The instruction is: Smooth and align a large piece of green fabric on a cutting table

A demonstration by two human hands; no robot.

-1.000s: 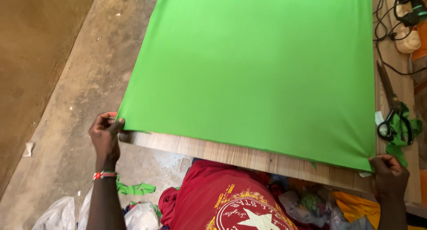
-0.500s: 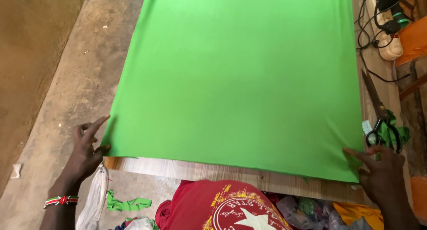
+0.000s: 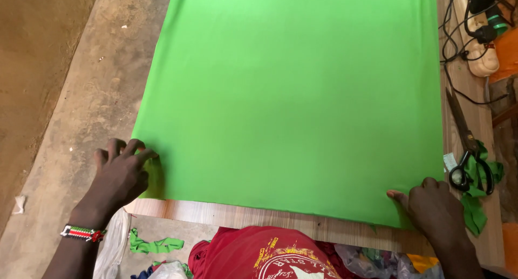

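A large sheet of bright green fabric (image 3: 294, 95) lies flat on a wooden table (image 3: 270, 217), reaching nearly to the front edge. My left hand (image 3: 120, 176) rests on the sheet's near left corner, fingers spread over the cloth at the table's edge. My right hand (image 3: 431, 206) presses on the near right corner, with the fingers curled down on the cloth. Whether either hand pinches the cloth or only presses it flat is unclear.
Black-handled scissors (image 3: 468, 149) lie on the table right of the fabric, on green scraps (image 3: 477, 203). A power strip with cables (image 3: 477, 42) sits at the far right. Concrete floor (image 3: 81, 95) lies to the left. More green scraps (image 3: 154, 245) and bags lie below the table's front edge.
Both hands have moved from gripping the front corners at the edge to lying on top of the fabric's corners. The fabric's near edge sits slightly farther onto the table.
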